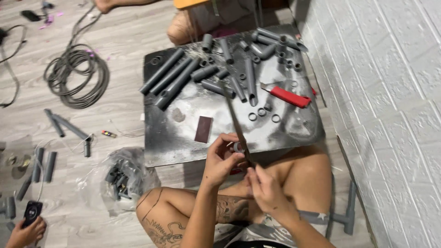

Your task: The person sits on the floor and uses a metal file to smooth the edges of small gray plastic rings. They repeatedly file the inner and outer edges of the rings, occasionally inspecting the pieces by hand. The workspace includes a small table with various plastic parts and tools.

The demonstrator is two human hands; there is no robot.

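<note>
Left hand point(220, 158) pinching small grey pipe ring point(237, 147) between fingertips, just above near edge of dark tabletop point(183, 147). Right hand point(266, 188) sitting just below and right of it, fingers closing round lower end of long thin blade point(236, 126); blade running up and away past ring, over tabletop. Grip end of blade hiding inside right hand. Ring half covering by fingers, contact with blade hard to make out. Grey pipes point(167, 76) and red cutter point(289, 96) lying well beyond both hands.
</note>
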